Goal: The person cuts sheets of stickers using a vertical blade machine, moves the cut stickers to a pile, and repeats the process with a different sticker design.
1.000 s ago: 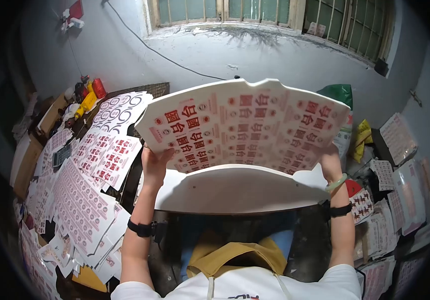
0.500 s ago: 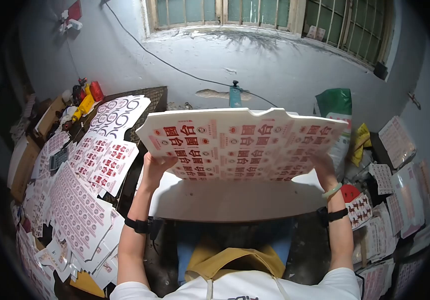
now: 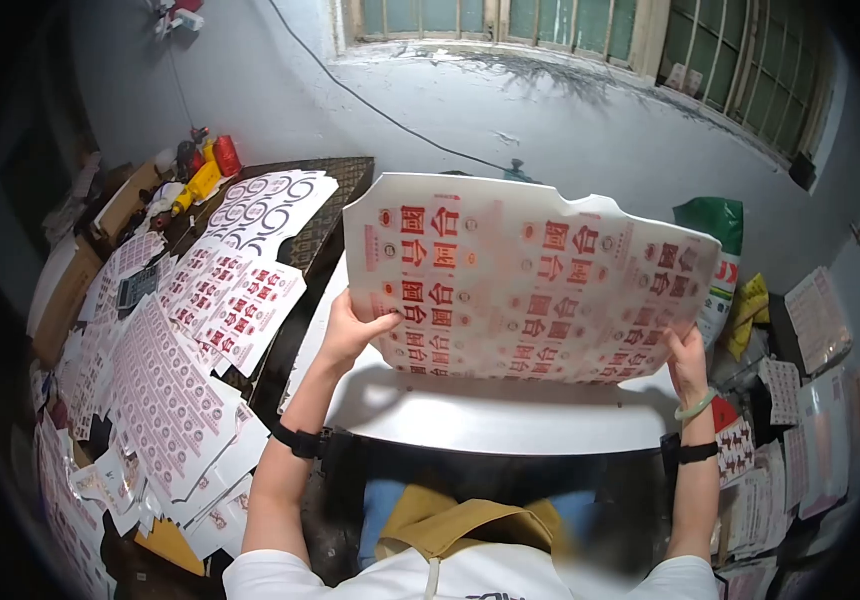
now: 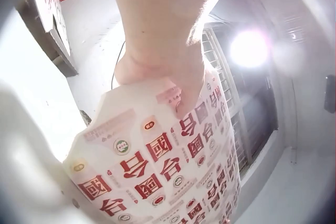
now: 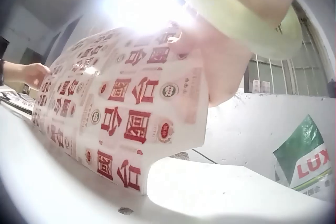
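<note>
Left hand point(image 3: 355, 328) and right hand point(image 3: 688, 358) pinch the printed sheets point(image 3: 525, 285), more face-on than a moment ago, not yet laid flat.

A white table point(image 3: 510, 425) is standing in front, a stack of printed paper point(image 3: 525, 300) touching or almost touching its top. On the left, a dark table point(image 3: 355, 180) is carrying overlapping red-printed sheets point(image 3: 165, 395), a calculator point(image 3: 138, 287) resting among them, ring-patterned sheets point(image 3: 268, 205) lying farther back.

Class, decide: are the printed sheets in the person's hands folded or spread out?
Spread out: the printed sheets show one broad face, no fold visible, held between the left hand and right hand.
</note>
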A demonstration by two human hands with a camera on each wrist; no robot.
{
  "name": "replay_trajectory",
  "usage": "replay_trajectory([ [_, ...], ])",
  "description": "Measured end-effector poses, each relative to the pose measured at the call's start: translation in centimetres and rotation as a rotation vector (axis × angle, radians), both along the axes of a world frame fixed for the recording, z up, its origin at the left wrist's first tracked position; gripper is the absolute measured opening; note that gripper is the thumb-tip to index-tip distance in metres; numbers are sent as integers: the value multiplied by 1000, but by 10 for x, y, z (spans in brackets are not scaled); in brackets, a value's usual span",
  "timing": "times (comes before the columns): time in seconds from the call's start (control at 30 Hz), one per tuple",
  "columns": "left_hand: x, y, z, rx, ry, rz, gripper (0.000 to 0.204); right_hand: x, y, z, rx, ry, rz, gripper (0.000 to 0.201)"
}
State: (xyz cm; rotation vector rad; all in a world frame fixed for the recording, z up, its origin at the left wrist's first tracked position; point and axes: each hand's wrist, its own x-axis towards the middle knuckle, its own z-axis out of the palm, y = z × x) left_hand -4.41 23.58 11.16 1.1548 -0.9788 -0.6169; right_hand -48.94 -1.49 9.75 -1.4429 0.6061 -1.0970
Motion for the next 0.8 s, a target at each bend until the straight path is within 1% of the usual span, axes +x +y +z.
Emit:
replay_trajectory([
  [0.07, 3, -3, -2, 4, -8, 4, 46, 5, -3, -2, -11, -22, -15, 33],
  [0.13, 1, -6, -1, 13, -27, 47, 45, 14, 7, 5, -69, -43, -120, 34],
  [0.17, 0, -8, 1, 11, -34, 67, 42, 15, 7, 5, -86, -32, -141, 33],
  [0.2, 1, -8, -1, 13, -33, 63, 42, 13, -1, -2, -84, -31, -144, 33],
  [0.27, 5, -13, -4, 11, -33, 70, 40, 0, -23, -21, -123, 84, -151, 33],
  [0.3, 8, -13, -3, 5, -55, 45, 39, 3, -21, -18, -131, 63, -152, 32],
  [0.33, 11, -10, 1, 34, -23, -12, 38, 4, -17, -14, -135, 64, -174, 32],
  [0.4, 24, -7, 7, 65, 32, -86, 32, 12, -10, -6, -145, 47, -156, 30],
  [0.47, 36, -15, 5, 8, -24, -84, 27, 15, -6, -1, -158, 53, -195, 29],
  [0.53, 39, -22, 0, -1, -57, -124, 29, 13, -9, -4, -163, 91, -170, 30],
  [0.6, 32, -26, -4, -69, 0, -56, 38, 10, -8, -4, -161, 108, -171, 31],
  [0.63, 31, -28, -9, -100, 29, -44, 46, 9, -8, -3, -156, 99, -130, 32],
  [0.67, 29, -27, -10, -101, 28, -46, 46, 8, -9, -3, -151, 89, -89, 34],
  [0.73, 25, -24, -10, -137, -51, -20, 48, 8, -13, -6, -138, 60, -81, 35],
  [0.8, 23, -23, -9, -139, -48, -2, 46, 7, -14, -5, -125, 30, -72, 36],
])
